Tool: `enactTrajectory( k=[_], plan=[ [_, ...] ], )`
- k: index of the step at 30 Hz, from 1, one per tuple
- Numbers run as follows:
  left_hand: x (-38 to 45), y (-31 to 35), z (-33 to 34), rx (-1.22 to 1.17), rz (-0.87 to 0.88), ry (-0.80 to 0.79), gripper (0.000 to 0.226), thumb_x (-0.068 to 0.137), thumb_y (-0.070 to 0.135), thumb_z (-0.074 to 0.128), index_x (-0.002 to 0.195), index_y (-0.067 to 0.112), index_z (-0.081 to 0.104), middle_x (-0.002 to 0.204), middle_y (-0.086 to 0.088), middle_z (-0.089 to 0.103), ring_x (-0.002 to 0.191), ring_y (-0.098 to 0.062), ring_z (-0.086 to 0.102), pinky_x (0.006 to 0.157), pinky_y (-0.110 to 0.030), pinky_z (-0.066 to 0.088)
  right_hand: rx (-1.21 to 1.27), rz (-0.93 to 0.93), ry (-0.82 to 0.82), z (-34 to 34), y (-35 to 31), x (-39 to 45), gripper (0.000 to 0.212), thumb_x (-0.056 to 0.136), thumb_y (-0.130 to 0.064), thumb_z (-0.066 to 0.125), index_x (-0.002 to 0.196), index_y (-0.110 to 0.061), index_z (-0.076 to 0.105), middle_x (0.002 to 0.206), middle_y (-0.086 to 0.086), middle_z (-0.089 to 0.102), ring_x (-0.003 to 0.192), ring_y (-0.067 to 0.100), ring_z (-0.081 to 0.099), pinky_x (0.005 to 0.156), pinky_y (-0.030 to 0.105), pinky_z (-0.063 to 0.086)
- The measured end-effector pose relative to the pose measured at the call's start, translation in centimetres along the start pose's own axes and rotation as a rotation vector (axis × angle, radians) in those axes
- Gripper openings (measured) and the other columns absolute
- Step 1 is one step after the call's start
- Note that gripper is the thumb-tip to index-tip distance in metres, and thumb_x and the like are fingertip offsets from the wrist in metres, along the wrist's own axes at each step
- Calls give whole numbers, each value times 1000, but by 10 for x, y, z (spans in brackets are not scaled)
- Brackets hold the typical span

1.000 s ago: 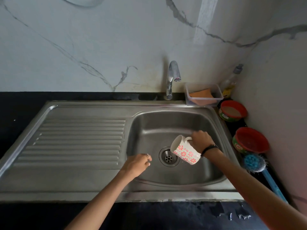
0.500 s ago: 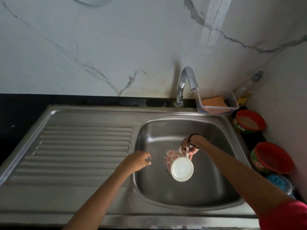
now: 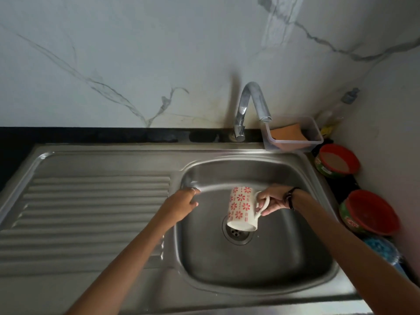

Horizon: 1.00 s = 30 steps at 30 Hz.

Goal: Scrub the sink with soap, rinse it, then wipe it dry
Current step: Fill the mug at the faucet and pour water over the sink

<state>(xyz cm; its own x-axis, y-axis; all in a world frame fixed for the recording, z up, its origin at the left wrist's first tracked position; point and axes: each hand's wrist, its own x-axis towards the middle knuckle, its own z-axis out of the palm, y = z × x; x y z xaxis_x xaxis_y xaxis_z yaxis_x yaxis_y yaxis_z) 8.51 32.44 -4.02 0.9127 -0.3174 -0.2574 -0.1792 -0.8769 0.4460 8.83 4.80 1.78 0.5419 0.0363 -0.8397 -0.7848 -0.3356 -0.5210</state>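
**Mug upended over the drain**

The right hand (image 3: 271, 201) grips the handle of a white mug (image 3: 242, 208) with red flowers (mouth down) above the drain (image 3: 237, 235) of the steel sink (image 3: 250, 289). The left hand (image 3: 180, 205) hovers over the basin's left rim, fingers loosely curled, holding nothing. The tap (image 3: 251, 105) stands behind.

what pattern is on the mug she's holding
White mug with red flower motifs and dashed lines, clearest in the head view.

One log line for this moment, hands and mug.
right hand grips mug handle, mouth down over drain | left hand at basin edge, holds nothing
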Motion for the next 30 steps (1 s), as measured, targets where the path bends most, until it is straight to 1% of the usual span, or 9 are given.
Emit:
enactTrajectory(
  k=[5,8,11,13,17,19,22,25,30],
  plan=[
    [6,-17,-24,-76,-18,95,59,91,22,56,144,18,30,153,-3,25,139,-16,26,112,-35,27,-158,-326,52,17,-46,-4,18,85,-3,59,70,3,67,65,10,70,67,19,70,61,23,59],
    [6,-20,-35,-133,-32,143,72,91,27,57,148,13,15,157,-7,9,145,-18,7,116,-32,12,-145,-630,207,27,-71,5,18,86,-8,62,75,4,69,70,9,70,67,14,68,66,28,59],
    [18,-17,-44,33,-12,199,86,90,43,51,148,9,-2,156,-9,-10,144,-21,-10,115,-30,-4,-118,-807,440,38,-94,19,18,84,-8,64,81,9,70,73,11,67,59,5,63,64,26,59],
    [31,-15,-49,131,10,219,90,90,51,46,147,10,-11,154,-7,-19,141,-18,-20,112,-29,-11,-102,-850,586,42,-109,27,19,82,-9,65,74,6,71,68,8,66,56,8,61,58,17,55],
    [61,-17,-61,296,22,199,95,83,70,24,145,11,-16,150,-4,-27,138,-17,-26,114,-32,-13,-22,-849,655,46,-131,52,21,82,-13,65,74,5,71,76,17,71,75,25,68,68,32,58],
    [74,-19,-66,354,12,207,105,67,77,4,145,10,-16,149,-4,-28,138,-17,-26,114,-33,-14,-37,-831,671,45,-133,61,20,82,-14,65,77,5,72,77,18,71,75,23,67,61,19,54],
    [91,-23,-73,366,-10,207,101,79,75,22,145,9,-16,154,-7,-22,141,-19,-21,111,-31,-16,-74,-821,692,40,-132,72,21,83,-13,65,74,5,72,67,13,67,60,17,61,48,2,41],
    [100,-25,-78,350,-18,192,100,85,66,39,145,9,-18,154,-7,-22,141,-19,-22,111,-31,-16,-108,-830,705,40,-131,85,25,85,-15,64,73,5,70,67,15,67,57,16,57,48,5,37],
    [109,-27,-72,374,1,189,106,63,81,6,137,12,-26,153,-7,-23,135,-16,-28,108,-30,-20,-82,-853,732,40,-136,97,20,84,-16,65,81,3,72,73,19,69,67,18,59,55,13,40]
  ],
)
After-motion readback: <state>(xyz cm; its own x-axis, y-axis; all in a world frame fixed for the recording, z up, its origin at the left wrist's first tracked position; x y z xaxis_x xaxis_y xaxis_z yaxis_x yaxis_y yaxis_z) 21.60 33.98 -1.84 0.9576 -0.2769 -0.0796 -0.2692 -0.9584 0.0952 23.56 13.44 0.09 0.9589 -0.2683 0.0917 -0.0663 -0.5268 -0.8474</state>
